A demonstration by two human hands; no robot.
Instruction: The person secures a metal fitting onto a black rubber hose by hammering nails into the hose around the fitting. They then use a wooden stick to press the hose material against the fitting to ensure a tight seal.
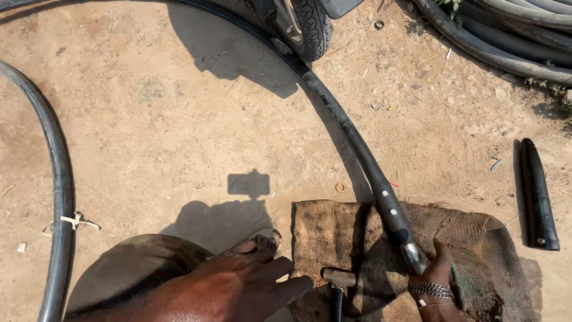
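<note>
A long black pipe [357,143] curves across the dirt ground and ends on a burlap sack [476,250], where a black sleeve with metal studs [390,209] and a shiny metal end [412,255] sit. My right hand [438,280], with a metal bracelet on the wrist, grips the pipe at that metal end. My left hand [250,280] hovers with spread fingers at the sack's left edge, holding nothing. A hammer [338,281] lies on the sack between my hands, its head toward the pipe.
A short black pipe piece [538,194] lies at the right. More black pipes [512,42] lie coiled at top right. Another pipe [59,197] runs down the left side. A motorbike tyre [310,27] stands at the top. A small ring [339,187] lies near the sack.
</note>
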